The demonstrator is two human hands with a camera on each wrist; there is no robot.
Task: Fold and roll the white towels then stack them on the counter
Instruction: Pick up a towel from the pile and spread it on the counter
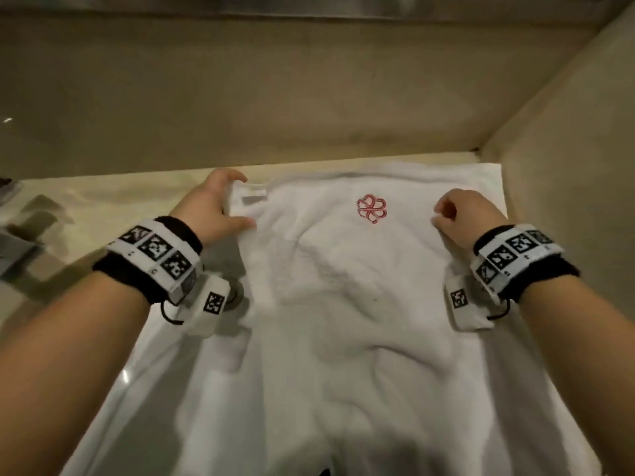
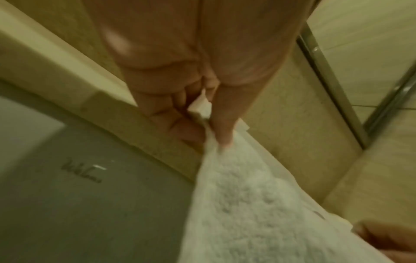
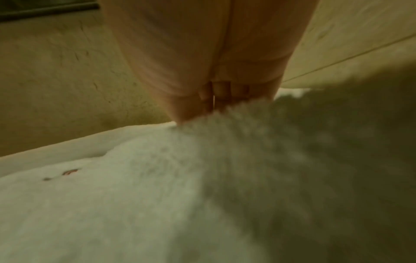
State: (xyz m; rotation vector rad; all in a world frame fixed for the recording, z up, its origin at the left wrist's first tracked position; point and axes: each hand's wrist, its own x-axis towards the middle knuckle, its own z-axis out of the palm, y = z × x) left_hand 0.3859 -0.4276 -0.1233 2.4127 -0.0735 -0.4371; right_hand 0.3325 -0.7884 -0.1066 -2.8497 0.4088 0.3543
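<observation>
A white towel [image 1: 343,304] with a red flower emblem [image 1: 371,208] lies spread over the counter and hangs toward me. My left hand [image 1: 220,207] pinches the towel's far left edge between thumb and fingers; the left wrist view shows the left hand [image 2: 202,131] gripping the towel [image 2: 247,204] there. My right hand [image 1: 460,214] is curled and grips a fold of the towel at its far right side. In the right wrist view the right hand [image 3: 202,106] has its fingers curled into the towel [image 3: 157,195].
The beige counter [image 1: 120,201] runs left of the towel, with a white sink basin [image 2: 78,195] and its drain [image 1: 237,293] at the left. A beige back wall [image 1: 275,97] and a right side wall [image 1: 567,166] close in the corner. Dark items [image 1: 20,242] sit at far left.
</observation>
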